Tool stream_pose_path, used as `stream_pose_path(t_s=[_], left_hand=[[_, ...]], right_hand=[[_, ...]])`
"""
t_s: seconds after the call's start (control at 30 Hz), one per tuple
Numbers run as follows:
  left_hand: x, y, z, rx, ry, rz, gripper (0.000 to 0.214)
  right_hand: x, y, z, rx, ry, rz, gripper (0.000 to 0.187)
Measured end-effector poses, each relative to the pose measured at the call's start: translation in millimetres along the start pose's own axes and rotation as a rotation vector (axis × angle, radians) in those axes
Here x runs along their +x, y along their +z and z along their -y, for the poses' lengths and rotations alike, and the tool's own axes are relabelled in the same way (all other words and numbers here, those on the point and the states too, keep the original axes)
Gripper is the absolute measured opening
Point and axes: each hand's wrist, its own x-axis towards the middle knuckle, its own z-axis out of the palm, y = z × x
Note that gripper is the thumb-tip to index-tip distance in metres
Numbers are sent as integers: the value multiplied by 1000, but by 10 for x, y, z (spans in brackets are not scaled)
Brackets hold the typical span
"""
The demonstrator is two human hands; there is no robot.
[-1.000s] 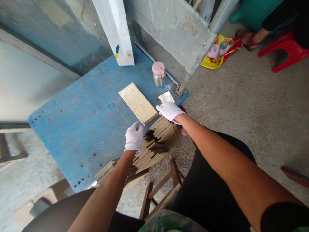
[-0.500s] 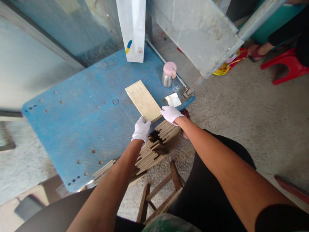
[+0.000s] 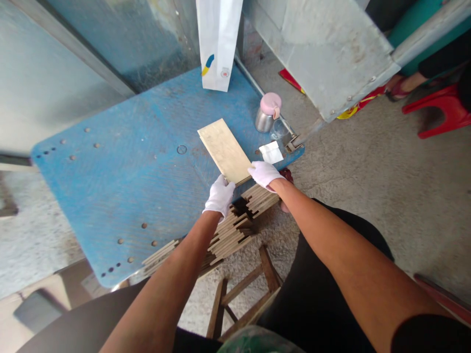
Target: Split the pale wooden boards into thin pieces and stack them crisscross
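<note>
One pale rectangular board (image 3: 224, 152) lay on a blue metal table (image 3: 110, 196), the white-gloved left hand (image 3: 220, 197) gripping its near edge, the gloved right hand (image 3: 263, 174) open at its corner. Stacked boards (image 3: 228, 235) sat below; one white paper bag (image 3: 218, 44) bore a blue-yellow mark.

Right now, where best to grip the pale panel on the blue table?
Near short end of the panel, from the person's side: it lies flat and thin, that end at the edge of the table. The left hand and right hand touch it there.
</note>
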Motion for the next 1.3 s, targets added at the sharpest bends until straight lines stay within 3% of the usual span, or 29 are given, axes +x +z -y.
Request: stream_pose_path(t_s=[0.13, 0.3, 0.5, 0.67, 0.87, 1.13, 1.3], left_hand=[[-29, -61, -8, -125, 2, 29, 42], [-1, -177, 4, 7, -37, 5, 24], [162, -263, 94, 49, -118, -69, 25], [139, -406, -1, -186, -235, -56, 37], [-8, -558, -281, -191, -223, 63, 48], [-51, -369, -203, -513, -116, 112, 44], [-121, -325, -308, -607, -123, 132, 39]], right_hand=[[-36, 29, 45, -40, -10, 12, 40], [-170, 59, 172, -167, -47, 42, 41], [-268, 105, 267, -267, -103, 35, 42], [-275, 124, 331, -200, -149, 68, 39], [-249, 80, 331, 89, -160, 143, 35], [-254, 48, 271, 268, -121, 121, 34], [-266, -34, 278, 278, -91, 125, 39]])
